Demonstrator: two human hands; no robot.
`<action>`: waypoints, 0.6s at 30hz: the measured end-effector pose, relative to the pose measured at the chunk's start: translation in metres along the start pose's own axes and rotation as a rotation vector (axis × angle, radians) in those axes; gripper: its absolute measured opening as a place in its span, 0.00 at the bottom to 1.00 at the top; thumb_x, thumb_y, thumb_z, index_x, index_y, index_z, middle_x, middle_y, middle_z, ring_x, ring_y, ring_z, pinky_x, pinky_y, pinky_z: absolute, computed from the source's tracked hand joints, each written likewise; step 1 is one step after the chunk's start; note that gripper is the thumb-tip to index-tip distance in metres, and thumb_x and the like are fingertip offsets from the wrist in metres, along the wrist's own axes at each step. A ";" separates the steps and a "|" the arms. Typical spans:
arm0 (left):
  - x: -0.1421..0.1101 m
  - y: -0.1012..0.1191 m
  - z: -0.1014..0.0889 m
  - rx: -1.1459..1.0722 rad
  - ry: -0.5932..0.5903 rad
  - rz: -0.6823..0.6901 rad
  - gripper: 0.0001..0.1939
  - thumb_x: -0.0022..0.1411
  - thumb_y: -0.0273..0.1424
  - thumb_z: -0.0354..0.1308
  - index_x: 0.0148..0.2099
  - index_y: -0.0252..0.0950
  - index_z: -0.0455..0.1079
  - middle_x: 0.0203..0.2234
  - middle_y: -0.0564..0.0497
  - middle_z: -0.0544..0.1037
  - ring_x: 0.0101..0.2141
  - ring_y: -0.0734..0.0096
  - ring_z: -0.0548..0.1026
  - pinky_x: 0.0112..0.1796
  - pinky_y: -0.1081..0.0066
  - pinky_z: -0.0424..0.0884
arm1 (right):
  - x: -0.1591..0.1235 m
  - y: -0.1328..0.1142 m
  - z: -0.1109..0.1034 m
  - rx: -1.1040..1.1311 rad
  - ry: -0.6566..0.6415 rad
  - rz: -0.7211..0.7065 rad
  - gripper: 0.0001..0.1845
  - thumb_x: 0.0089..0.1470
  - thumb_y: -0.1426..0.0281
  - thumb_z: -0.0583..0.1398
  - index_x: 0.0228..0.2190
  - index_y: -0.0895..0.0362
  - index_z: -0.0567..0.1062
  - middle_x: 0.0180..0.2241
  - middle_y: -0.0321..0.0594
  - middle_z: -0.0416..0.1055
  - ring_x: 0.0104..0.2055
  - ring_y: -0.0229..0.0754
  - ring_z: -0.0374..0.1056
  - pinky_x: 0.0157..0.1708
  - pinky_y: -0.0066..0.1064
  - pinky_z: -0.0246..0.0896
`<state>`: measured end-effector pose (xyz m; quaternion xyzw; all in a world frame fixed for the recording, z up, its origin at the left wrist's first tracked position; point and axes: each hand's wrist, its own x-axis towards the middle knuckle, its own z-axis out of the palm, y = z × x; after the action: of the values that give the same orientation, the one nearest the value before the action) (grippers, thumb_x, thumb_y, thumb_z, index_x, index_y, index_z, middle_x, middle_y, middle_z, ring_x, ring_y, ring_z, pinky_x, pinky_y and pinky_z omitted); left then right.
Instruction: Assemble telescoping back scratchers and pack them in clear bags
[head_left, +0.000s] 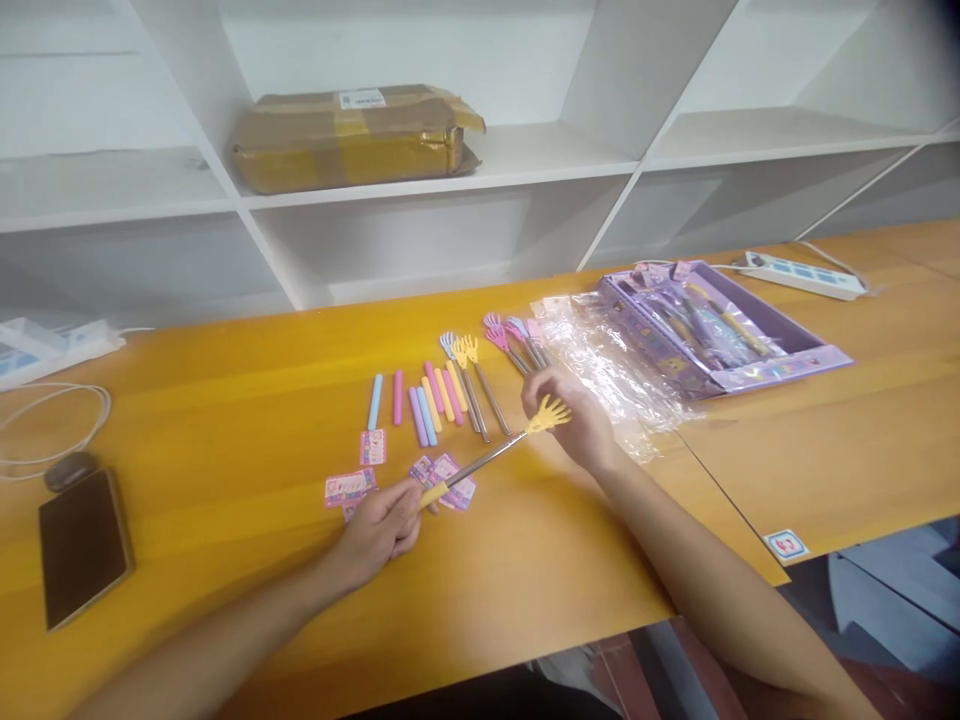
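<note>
My left hand (382, 530) is closed around the yellow handle of a telescopic back scratcher (487, 458). Its metal rod slants up to the right, and its yellow claw lies in front of my right hand (574, 420). That hand has curled fingers beside the rods of several pink and blue back scratchers (517, 335); whatever is in them is hidden. Left of it lie more back scratchers (471, 375) with yellow and blue claws. Several coloured handle sleeves (422, 412) in blue, pink, purple and yellow rest nearby, above some small printed cards (452, 483).
A purple display box (787, 365) with wrapped items stands at the right, clear plastic bags (600, 350) beside it. A phone (84, 548), a mouse (71, 470) and power strips (806, 275) lie on the table. A taped carton (352, 140) sits on the white shelf.
</note>
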<state>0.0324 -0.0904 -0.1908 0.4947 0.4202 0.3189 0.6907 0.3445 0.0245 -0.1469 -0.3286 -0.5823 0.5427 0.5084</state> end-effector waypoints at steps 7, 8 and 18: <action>-0.004 0.002 0.000 0.106 -0.020 0.005 0.24 0.78 0.48 0.49 0.50 0.32 0.73 0.16 0.63 0.58 0.17 0.79 0.53 0.22 0.74 0.49 | -0.007 -0.002 0.010 -0.273 -0.009 -0.012 0.22 0.72 0.52 0.54 0.33 0.54 0.73 0.30 0.36 0.65 0.27 0.37 0.59 0.26 0.31 0.55; -0.004 0.002 0.000 0.114 -0.020 0.007 0.25 0.78 0.48 0.49 0.52 0.31 0.73 0.16 0.63 0.58 0.18 0.78 0.53 0.23 0.73 0.49 | -0.008 -0.001 0.010 -0.281 -0.021 -0.008 0.22 0.73 0.52 0.54 0.33 0.54 0.73 0.31 0.36 0.65 0.27 0.37 0.59 0.26 0.31 0.55; -0.008 -0.001 0.001 0.142 -0.004 0.016 0.27 0.78 0.48 0.47 0.57 0.29 0.74 0.18 0.62 0.56 0.19 0.78 0.52 0.24 0.72 0.49 | -0.013 0.001 0.015 -0.325 -0.074 -0.023 0.22 0.75 0.54 0.51 0.33 0.54 0.70 0.32 0.36 0.65 0.27 0.37 0.61 0.29 0.33 0.57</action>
<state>0.0296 -0.0973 -0.1892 0.5465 0.4363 0.2929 0.6520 0.3335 0.0085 -0.1490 -0.3795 -0.6843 0.4473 0.4331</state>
